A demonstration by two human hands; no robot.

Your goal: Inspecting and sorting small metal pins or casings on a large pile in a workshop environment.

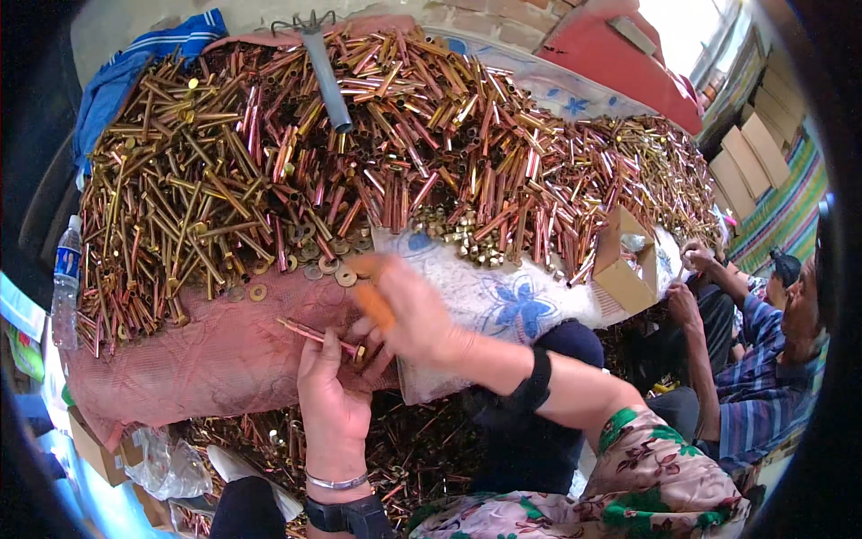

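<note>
My left hand (334,395), with a metal bangle at its wrist, is closed with thumb and fingers around a long copper-coloured bolt (301,331). A brass-coloured nut or bolt head (361,353) shows at the bolt's right end. Just above and to the right is my right hand (409,301), smeared by motion, with an orange cover (373,307) on one finger. Its fingertips are too blurred to show whether they hold anything. Beyond both hands, flat round washers (346,276) lie scattered along the edge of the heap.
Behind spread heaps of brass bolts (180,189), copper-coloured sleeves (431,99) and small nuts (485,241). A grey tube (328,81) stands among them. An open cardboard box (626,278) sits right, a plastic bottle (66,278) left. At far right, another person's hands (687,278) work.
</note>
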